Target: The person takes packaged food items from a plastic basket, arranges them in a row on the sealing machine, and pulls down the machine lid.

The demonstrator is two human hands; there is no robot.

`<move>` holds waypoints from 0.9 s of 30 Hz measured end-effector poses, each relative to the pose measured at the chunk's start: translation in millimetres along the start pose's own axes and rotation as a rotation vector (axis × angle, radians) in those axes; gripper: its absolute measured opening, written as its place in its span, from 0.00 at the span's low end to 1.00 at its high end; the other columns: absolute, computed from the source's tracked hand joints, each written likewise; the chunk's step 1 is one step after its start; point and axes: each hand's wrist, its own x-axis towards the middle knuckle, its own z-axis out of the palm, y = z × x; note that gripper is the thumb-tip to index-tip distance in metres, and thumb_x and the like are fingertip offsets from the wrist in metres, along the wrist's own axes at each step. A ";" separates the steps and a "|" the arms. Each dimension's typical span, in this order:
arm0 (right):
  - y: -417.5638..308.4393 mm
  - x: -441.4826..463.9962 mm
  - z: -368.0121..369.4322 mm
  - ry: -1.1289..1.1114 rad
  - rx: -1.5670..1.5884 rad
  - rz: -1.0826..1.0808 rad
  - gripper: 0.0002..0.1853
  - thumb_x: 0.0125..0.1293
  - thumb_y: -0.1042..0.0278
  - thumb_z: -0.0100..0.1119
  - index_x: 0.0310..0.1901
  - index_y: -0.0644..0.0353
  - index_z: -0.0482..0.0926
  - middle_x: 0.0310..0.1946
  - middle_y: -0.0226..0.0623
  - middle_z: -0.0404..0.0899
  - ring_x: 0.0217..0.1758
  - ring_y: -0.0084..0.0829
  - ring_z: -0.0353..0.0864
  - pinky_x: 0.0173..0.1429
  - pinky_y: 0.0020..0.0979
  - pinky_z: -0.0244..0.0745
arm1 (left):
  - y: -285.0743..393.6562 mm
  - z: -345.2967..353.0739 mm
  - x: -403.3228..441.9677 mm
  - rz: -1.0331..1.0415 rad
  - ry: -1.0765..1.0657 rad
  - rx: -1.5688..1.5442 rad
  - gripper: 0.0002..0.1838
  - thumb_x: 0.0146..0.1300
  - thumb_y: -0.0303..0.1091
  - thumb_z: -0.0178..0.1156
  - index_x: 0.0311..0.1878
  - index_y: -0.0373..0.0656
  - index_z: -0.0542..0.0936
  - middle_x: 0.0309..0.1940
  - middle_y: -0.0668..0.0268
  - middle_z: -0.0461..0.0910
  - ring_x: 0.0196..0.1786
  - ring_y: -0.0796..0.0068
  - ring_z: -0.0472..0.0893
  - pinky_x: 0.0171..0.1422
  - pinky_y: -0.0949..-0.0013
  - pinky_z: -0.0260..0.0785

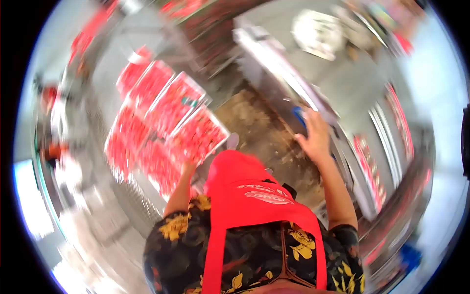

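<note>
My right hand [316, 136] is raised beside the edge of a metal table [333, 110], thumb spread from the fingers and nothing seen in its grasp. A small blue thing [298, 116], blurred, shows just beyond its fingertips; I cannot tell whether they touch. At the near edge of a group of trays filled with small red pieces [196, 134], my left hand [188, 168] is smeared by motion. Its fingers blend into the red, so what they hold, if anything, is unclear. A red apron [259, 196] hangs down my front.
More red pieces [127, 130] fill trays on the left-hand metal surface. On the right-hand table lie a round white thing [318, 33] and narrow trays with red contents [369, 169]. Wet brown floor [249, 122] runs between the two tables. The view is blurred.
</note>
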 end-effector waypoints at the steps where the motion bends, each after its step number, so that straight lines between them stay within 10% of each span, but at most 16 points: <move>1: -3.2 -37.1 -7.5 0.030 -0.030 0.052 0.38 0.54 0.57 0.69 0.67 0.56 0.68 0.70 0.49 0.61 0.72 0.51 0.59 0.74 0.48 0.53 | 22.5 -38.1 -0.4 -0.075 -0.182 -0.126 0.20 0.64 0.47 0.61 0.54 0.44 0.78 0.35 0.59 0.83 0.35 0.69 0.81 0.35 0.62 0.70; 8: 60.2 -271.2 -19.4 0.266 0.303 0.613 0.18 0.56 0.63 0.66 0.48 0.57 0.79 0.50 0.43 0.77 0.55 0.48 0.75 0.57 0.44 0.72 | 230.2 -99.2 44.7 0.173 -0.495 -0.338 0.23 0.64 0.46 0.62 0.56 0.41 0.77 0.43 0.57 0.82 0.42 0.67 0.81 0.43 0.62 0.71; 21: 80.8 -389.9 -17.3 0.387 0.520 1.384 0.15 0.59 0.57 0.64 0.44 0.55 0.83 0.40 0.43 0.83 0.45 0.44 0.82 0.51 0.41 0.76 | 660.5 -153.2 -50.7 0.904 -1.110 -0.434 0.21 0.67 0.33 0.62 0.60 0.36 0.74 0.54 0.59 0.80 0.55 0.70 0.79 0.60 0.69 0.70; 24: 119.9 -422.2 -28.9 0.513 0.301 1.408 0.14 0.57 0.62 0.67 0.45 0.55 0.84 0.40 0.39 0.83 0.42 0.37 0.83 0.47 0.37 0.77 | 747.3 -166.6 -91.1 1.082 -1.074 -0.443 0.19 0.66 0.32 0.61 0.59 0.36 0.74 0.53 0.59 0.80 0.55 0.72 0.79 0.58 0.69 0.73; 27: 172.0 -437.5 -91.0 0.537 0.082 1.434 0.21 0.55 0.55 0.68 0.49 0.55 0.82 0.45 0.40 0.81 0.48 0.40 0.80 0.55 0.38 0.74 | 809.7 -161.0 -100.3 1.481 -0.417 -0.445 0.22 0.61 0.32 0.64 0.58 0.38 0.74 0.52 0.51 0.77 0.57 0.50 0.75 0.62 0.57 0.66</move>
